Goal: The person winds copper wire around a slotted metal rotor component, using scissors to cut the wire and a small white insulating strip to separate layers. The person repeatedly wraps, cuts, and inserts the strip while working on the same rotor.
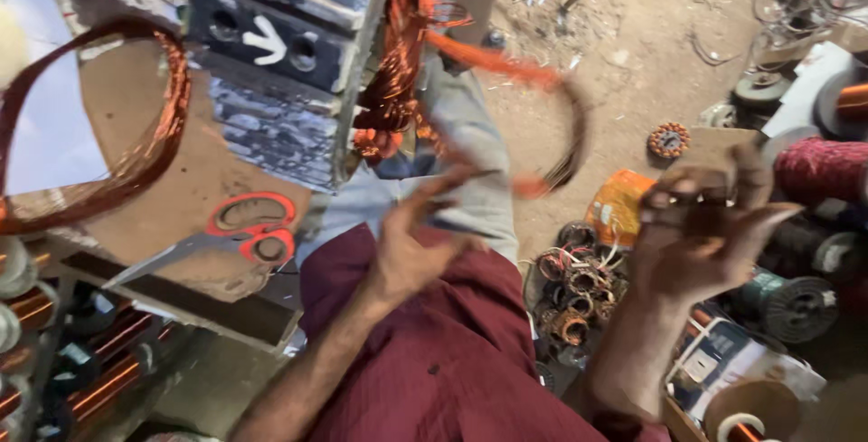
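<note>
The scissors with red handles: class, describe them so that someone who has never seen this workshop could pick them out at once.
Start at the brown board on the left of the head view, edged by a big loop of copper wire. On the board's near right part lie the scissors, blades pointing left. Their bright red handle rings set them apart from the coppery coils around them; neither hand touches them.

It was a motor-rewinding workshop: copper wire coils [99, 135], wire spools [796, 302] and old windings [574, 293] littered the dirt floor [651, 44].
</note>
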Tool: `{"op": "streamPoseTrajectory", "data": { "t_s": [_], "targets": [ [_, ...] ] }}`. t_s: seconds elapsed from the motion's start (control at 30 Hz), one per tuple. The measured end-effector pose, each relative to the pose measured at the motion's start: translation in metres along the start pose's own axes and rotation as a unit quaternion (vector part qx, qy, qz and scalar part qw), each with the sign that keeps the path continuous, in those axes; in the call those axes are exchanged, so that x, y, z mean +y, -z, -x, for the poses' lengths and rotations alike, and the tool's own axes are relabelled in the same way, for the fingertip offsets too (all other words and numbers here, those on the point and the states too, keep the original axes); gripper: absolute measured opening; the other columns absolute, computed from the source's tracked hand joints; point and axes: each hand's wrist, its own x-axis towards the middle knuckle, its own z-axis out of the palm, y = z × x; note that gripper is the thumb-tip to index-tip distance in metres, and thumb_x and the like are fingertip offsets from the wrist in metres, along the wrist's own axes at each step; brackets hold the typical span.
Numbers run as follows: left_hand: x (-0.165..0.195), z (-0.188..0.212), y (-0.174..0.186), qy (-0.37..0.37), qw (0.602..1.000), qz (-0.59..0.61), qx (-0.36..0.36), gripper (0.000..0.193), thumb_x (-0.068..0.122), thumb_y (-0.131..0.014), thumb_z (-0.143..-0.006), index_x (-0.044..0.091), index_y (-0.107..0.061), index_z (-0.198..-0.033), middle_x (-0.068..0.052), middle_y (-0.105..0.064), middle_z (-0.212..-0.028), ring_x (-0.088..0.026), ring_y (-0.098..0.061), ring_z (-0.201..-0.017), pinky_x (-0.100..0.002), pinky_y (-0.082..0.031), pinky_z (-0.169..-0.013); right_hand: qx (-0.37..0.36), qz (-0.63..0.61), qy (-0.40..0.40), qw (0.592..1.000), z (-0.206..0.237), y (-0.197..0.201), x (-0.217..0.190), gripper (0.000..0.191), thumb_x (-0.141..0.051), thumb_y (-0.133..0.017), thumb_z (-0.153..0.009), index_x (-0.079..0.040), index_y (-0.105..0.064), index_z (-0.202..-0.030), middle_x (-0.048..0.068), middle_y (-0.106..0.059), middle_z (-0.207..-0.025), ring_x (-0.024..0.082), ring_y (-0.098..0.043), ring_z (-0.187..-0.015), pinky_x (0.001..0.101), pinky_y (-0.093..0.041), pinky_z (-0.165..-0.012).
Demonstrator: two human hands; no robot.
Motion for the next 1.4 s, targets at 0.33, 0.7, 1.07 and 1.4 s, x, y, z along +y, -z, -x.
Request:
{"op": "streamPoseTrajectory", "data": {
  "t_s": [0.33, 0.7, 1.07, 1.4],
  "targets": [
    [0.06, -0.065, 0.054, -0.411, 0.806, -0.308, 0.293, 0.135, 0.035, -0.1, -0.071, 0.016, -0.002, -0.161, -0.005, -0.022, -0.158, -0.015, -0.034, -0.147, -0.037, -0.04, -0.123, -0.316, 0.453, 0.119, 0.825, 0.013, -0.141, 0.051, 0.072, -0.018, -0.081, -0.082, 0.008, -0.045, -0.139, 0.023, -0.066, -0.12, 0.033, -0.064, -0.111, 0.0406, -0.051, -0.096],
    [0.05, -0.093, 0.032, -0.397, 0.808, -0.347, 0.264, 0.117, 0.029, -0.098, -0.075, 0.014, -0.012, -0.153, -0.005, -0.028, -0.151, -0.015, -0.039, -0.141, -0.034, -0.044, -0.118, -0.416, 0.514, 0.33, 0.673, 0.008, -0.065, -0.013, 0.02, -0.021, -0.073, -0.099, -0.006, -0.067, -0.087, -0.002, -0.054, -0.063, 0.015, -0.052, -0.053, 0.034, -0.048, -0.057],
    [0.044, -0.106, 0.026, -0.391, 0.817, -0.324, 0.273, 0.103, 0.023, -0.096, -0.073, 0.012, -0.023, -0.145, -0.007, -0.033, -0.144, -0.017, -0.042, -0.136, -0.035, -0.045, -0.115, 0.126, 0.213, 0.185, 0.951, 0.031, -0.073, 0.018, 0.019, -0.008, -0.062, -0.097, 0.001, -0.056, -0.112, 0.009, -0.056, -0.1, 0.029, -0.058, -0.077, 0.0411, -0.051, -0.073],
    [0.046, -0.116, 0.026, -0.396, 0.833, -0.284, 0.263, 0.09, 0.017, -0.094, -0.071, 0.01, -0.033, -0.137, -0.008, -0.037, -0.138, -0.019, -0.045, -0.132, -0.036, -0.046, -0.113, -0.229, 0.463, 0.175, 0.838, -0.003, -0.222, 0.045, 0.043, 0.013, -0.057, -0.093, 0.009, -0.043, -0.133, 0.02, -0.054, -0.133, 0.043, -0.063, -0.099, 0.0509, -0.054, -0.089]
  ]
}}
